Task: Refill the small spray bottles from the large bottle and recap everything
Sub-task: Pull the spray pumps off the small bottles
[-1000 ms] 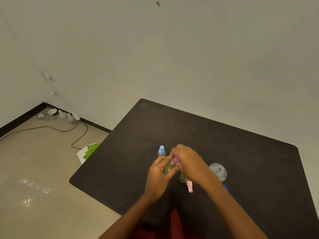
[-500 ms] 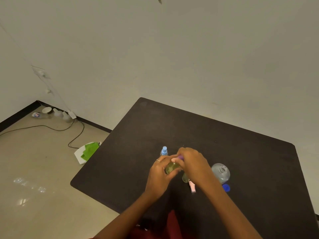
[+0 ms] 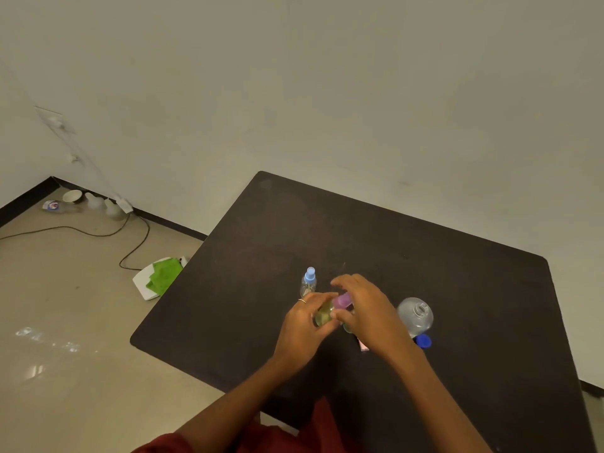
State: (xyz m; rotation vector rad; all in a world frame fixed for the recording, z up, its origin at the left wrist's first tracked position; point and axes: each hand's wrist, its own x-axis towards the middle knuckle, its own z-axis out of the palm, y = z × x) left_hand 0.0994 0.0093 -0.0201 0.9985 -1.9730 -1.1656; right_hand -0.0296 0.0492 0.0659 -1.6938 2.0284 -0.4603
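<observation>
head view, hands: the left hand (image 3: 305,325) grips a small spray bottle (image 3: 324,317) of yellowish liquid above the dark surface (image 3: 425,256); the right hand (image 3: 366,308) pinches its purple cap (image 3: 342,300), fingers curled round it
head view, other bottles: a small bottle with a blue cap (image 3: 309,282) stands upright just beyond the hands; the large bottle (image 3: 415,316) stands open to the right, its blue lid (image 3: 423,341) lying beside it; a pink cap (image 3: 362,344) lies partly hidden under the right wrist, and the bottle it belongs to is mostly hidden by the right hand
head view, risk: the purple cap may seat crooked and leak if turned off-axis; the right forearm is near the open large bottle and could tip it and spill; the loose pink cap could be knocked off the surface
head view, materials: small bottles look like thin clear plastic, smooth and slippery if wet; caps are hard coloured plastic; the large bottle is rounded, clear and narrow-necked; the surface is matt, flat, with rounded corners
head view, floor: a cable (image 3: 98,233) and a green cloth (image 3: 163,273)
</observation>
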